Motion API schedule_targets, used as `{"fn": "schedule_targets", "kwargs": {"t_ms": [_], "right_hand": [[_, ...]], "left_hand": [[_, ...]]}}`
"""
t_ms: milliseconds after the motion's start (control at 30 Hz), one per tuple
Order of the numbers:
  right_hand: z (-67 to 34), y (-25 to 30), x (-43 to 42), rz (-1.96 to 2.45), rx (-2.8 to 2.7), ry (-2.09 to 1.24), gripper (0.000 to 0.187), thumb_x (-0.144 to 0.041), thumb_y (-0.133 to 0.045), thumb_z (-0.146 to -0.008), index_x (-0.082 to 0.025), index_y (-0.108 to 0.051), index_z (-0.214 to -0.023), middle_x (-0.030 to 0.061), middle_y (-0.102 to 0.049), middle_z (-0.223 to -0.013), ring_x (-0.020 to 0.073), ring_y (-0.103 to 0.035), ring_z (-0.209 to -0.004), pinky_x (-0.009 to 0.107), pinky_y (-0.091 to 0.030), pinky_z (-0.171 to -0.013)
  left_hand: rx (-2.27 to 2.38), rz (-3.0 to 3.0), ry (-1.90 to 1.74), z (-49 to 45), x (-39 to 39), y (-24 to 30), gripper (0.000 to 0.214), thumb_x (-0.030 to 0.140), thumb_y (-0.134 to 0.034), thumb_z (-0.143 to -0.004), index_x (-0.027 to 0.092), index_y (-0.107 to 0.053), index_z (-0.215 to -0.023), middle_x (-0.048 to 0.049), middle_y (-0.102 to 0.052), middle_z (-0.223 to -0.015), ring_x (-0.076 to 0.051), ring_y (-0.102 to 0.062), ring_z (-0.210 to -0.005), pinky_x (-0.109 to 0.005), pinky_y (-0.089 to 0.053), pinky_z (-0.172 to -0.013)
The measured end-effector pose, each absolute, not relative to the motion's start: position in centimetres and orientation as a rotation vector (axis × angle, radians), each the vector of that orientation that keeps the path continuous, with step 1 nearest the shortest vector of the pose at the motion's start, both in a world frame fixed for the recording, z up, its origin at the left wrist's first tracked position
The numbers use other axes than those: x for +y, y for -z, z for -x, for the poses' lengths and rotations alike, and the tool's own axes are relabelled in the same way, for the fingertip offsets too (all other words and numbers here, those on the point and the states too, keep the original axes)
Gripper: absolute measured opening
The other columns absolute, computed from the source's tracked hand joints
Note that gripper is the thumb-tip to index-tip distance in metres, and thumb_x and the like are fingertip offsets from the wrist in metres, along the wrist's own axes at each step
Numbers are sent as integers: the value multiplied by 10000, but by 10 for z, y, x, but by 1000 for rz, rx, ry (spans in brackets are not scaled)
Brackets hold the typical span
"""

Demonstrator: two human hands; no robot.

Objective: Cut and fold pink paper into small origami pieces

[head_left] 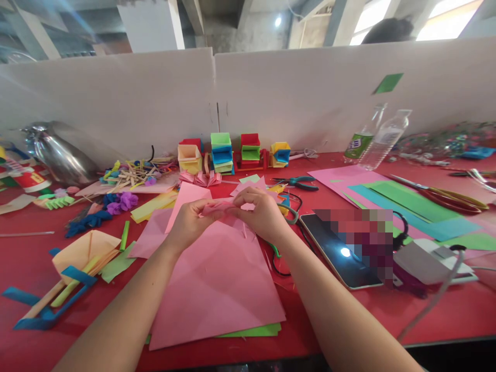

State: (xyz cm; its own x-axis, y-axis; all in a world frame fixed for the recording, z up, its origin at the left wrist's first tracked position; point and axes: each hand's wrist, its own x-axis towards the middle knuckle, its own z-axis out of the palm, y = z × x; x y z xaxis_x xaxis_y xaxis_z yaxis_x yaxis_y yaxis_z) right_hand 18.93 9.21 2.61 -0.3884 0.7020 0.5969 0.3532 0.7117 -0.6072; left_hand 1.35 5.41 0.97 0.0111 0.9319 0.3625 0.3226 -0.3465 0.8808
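While left hand (189, 221) and right hand (259, 211) pinch folded pink paper (215, 206) between them, it sits over the far end of a larger pink sheet (220, 279) on the bench (27, 258), phone (329, 253) off right, boxes (221, 154) and pliers (297, 182) beyond.

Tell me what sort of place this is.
Probably a paper-craft workspace: the left hand and right hand hold pink paper, small coloured paper boxes stand near the white partition, and scissors lie by coloured sheets.
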Motion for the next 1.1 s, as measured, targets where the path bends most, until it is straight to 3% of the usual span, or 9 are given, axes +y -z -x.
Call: {"fn": "schedule_targets", "kwargs": {"t_ms": [167, 467, 933, 1100], "right_hand": [[-189, -24, 93, 768, -2071, -363, 125, -301, -668, -745, -184, -644, -707, 39, -620, -783, 163, -552, -768, 299, -441, -697], [-189, -28, 91, 666, -2015, -339, 97, -270, -675, -740, -205, -665, -812, 47, -633, -871, 176, -571, -857, 321, -460, -769], [-189, -33, 85, 465, -1953, -231, 66, -264, -633, -786, -231, -651, -840, 43, -628, -879, 168, -577, -864, 329, -474, -789], [-189, -34, 86, 456, -1958, -269, 35, -226, -643, -775, -228, -658, -807, 34, -621, -854, 156, -574, -840, 311, -479, -771]], "left_hand": [[1316, -1734, -1375, -14, 53, -10, 220, 369, -652, -742, 201, -717, -868, -33, -719, -873, -177, -637, -827, -245, -484, -707], [1268, -1688, -1592, -12, 57, -6, 147, 303, -679, -717, 193, -709, -810, -27, -714, -792, -175, -645, -760, -282, -506, -714], [1081, -2217, -1791, -9, 48, -10, 205, 150, -588, -779, 248, -708, -914, -38, -706, -925, -181, -623, -912, -327, -505, -814], [1150, -2037, -1709, -12, 48, -11, 134, 224, -621, -772, 237, -708, -872, -24, -702, -871, -162, -633, -827, -271, -511, -726]]}}
